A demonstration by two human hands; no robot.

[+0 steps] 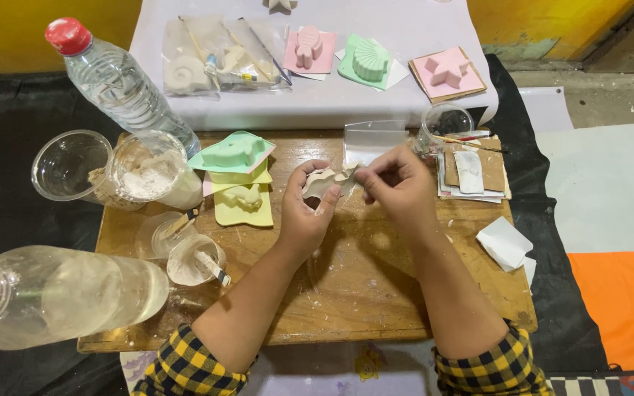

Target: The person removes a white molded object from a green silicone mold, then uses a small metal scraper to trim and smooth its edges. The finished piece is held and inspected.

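Holding a small off-white plaster cast with a wavy edge [326, 181] above the middle of the worn wooden table [346, 293], the left hand [306, 213] has its fingers curled around it from below. The right hand [398, 183] pinches the cast's right end between thumb and fingertips. Just left of the cast lie a mint-green silicone mould [232, 152] and a pale yellow mould [243, 199]; farther left stands a clear plastic cup of white powder [148, 172].
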